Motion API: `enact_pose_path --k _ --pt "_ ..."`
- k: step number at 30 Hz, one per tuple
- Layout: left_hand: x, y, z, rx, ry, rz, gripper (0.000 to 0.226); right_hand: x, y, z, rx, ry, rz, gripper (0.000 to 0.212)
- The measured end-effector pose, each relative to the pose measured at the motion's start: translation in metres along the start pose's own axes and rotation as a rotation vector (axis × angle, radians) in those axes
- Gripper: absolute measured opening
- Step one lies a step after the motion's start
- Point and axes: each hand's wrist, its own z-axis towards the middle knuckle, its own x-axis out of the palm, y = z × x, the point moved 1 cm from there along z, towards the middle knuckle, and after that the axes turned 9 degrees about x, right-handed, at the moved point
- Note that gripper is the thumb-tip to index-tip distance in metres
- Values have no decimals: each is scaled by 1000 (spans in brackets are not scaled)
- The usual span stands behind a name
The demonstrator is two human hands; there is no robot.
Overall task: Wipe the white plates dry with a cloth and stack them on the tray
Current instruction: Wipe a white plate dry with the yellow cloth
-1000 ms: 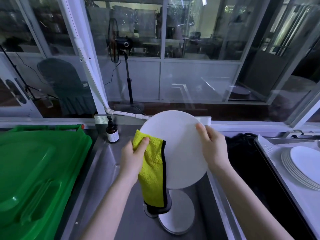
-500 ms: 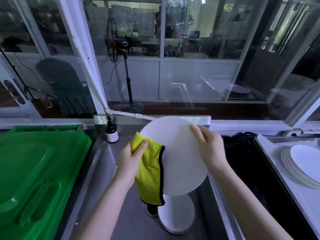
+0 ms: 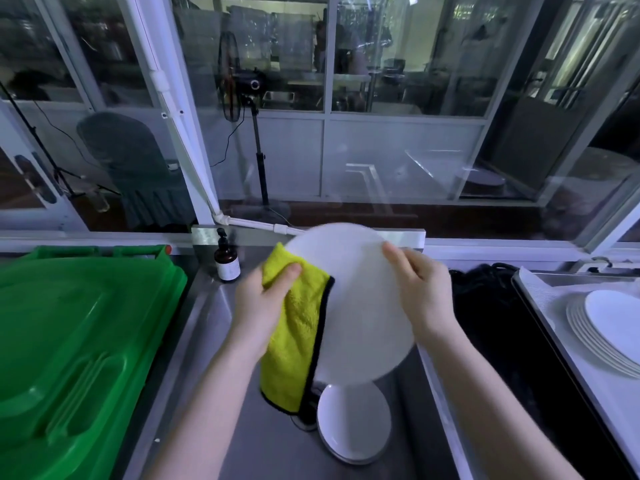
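Observation:
I hold a round white plate (image 3: 360,306) upright over the steel sink (image 3: 214,317). My right hand (image 3: 420,292) grips its right edge, fingers on the face. My left hand (image 3: 263,299) presses a yellow cloth with a black hem (image 3: 294,341) against the plate's left side; the cloth hangs down below the hand. More white plates (image 3: 353,424) lie in the sink bottom under the held one. On the right, a stack of several white plates (image 3: 609,330) rests on the lined tray (image 3: 540,282).
A big green plastic bin lid (image 3: 76,341) fills the left side. A brown pump bottle (image 3: 227,261) stands at the sink's back left corner. A dark black basin (image 3: 495,327) lies between the sink and the tray. Glass windows rise behind.
The plate has risen a little and turned in my hands. My left hand with the cloth slid slightly up along the plate's left edge; my right hand shifted inward.

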Motion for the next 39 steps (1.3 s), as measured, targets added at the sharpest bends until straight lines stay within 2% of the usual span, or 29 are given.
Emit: enact_pose_path --k 3,5,7,10,13,15,17,18,20,23,25,28,30,33,35,37,39 --pt "24 3 -19 -127 -422 -129 16 26 -11 -18 312 -289 411 54" --pt "29 4 -23 -163 -481 -155 17 37 -23 -27 395 -301 452 52" --pt "21 7 -19 -207 -425 -126 23 30 -33 -25 400 -169 396 50" --pt "1 7 -10 -114 -343 -31 24 0 -30 -6 246 35 258 18" --pt "-5 -7 1 100 -65 168 17 -14 -7 14 -21 232 -5 23" --pt "0 -16 3 234 137 289 28 -7 12 16 -218 363 -297 19" --pt "5 -23 4 306 274 330 38 2 22 13 -352 415 -410 35" --pt "5 -24 4 313 289 319 36 2 24 10 -388 393 -398 41" --pt "0 -22 3 269 190 256 25 -1 20 8 -353 251 -308 49" --pt "-5 -8 -5 62 -91 33 21 1 3 4 -5 30 86 55" --pt "-5 1 -13 -39 -175 -47 28 6 -4 3 107 -6 177 56" --pt "-9 5 -13 -29 -129 -2 18 3 -2 4 15 50 15 53" --pt "-14 -1 -7 43 -53 81 24 0 3 7 -78 124 -97 51" --pt "-6 -17 3 250 232 350 30 10 16 0 -316 335 -367 48" --pt "0 -22 7 331 364 435 30 15 17 -4 -399 403 -397 45" --pt "-5 -19 10 286 292 365 33 9 17 0 -353 330 -327 49" --pt "-11 -8 5 139 88 189 36 3 13 4 -205 168 -161 55"
